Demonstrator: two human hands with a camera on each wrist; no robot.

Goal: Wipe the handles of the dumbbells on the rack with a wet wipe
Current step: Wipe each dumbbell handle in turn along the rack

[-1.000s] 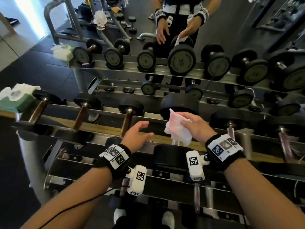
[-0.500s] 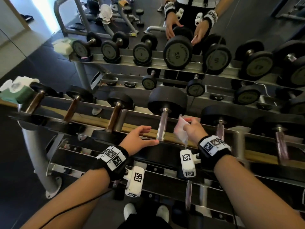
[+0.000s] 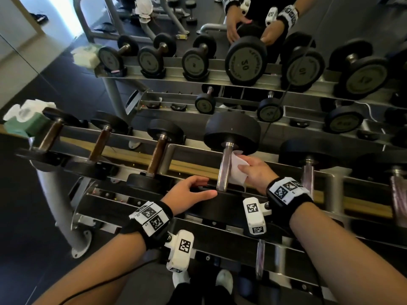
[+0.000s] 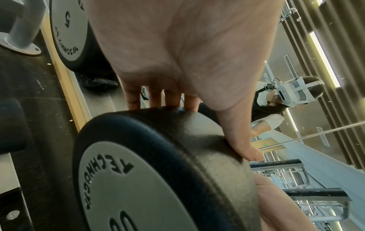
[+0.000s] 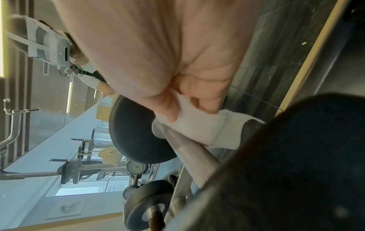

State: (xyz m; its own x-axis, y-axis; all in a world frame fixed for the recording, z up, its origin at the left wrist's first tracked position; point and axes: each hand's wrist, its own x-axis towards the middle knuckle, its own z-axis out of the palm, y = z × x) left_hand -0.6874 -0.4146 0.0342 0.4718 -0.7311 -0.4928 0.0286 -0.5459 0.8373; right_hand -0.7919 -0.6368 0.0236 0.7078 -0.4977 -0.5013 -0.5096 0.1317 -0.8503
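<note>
Right hand [image 3: 256,172] beside the steel handle [image 3: 224,168] of a large dumbbell [image 3: 232,130] on the rack [image 3: 193,169], fingers curled round a white wet wipe [image 3: 236,170]. Wipe bunched between thumb and fingers, pressed against the right side of the handle, near its far end just under the far head. In the right wrist view, thumb [image 5: 168,109] on top of the wipe [image 5: 199,128], cloth folded over the bar [image 5: 189,150] where it meets the far head [image 5: 136,132]; nearer stretch of bar bare. How far the wipe wraps round the bar: cannot tell.

Left hand [image 3: 187,194] laid on the near head of the same dumbbell, fingers straight and slightly spread, thumb pointing toward the base of the handle. From the left wrist view, palm [image 4: 187,54] over the black rubber rim [image 4: 177,132], four fingertips [image 4: 156,100] draped past its far edge, thumb along the right side; nothing pinched.

Three smaller dumbbells with brown handles [image 3: 157,155] to the left on the same tier, well apart from both hands. Green pack of wipes [image 3: 26,122] at the far left end of the rack. Mirror behind, showing the rack and both hands in reflection.
</note>
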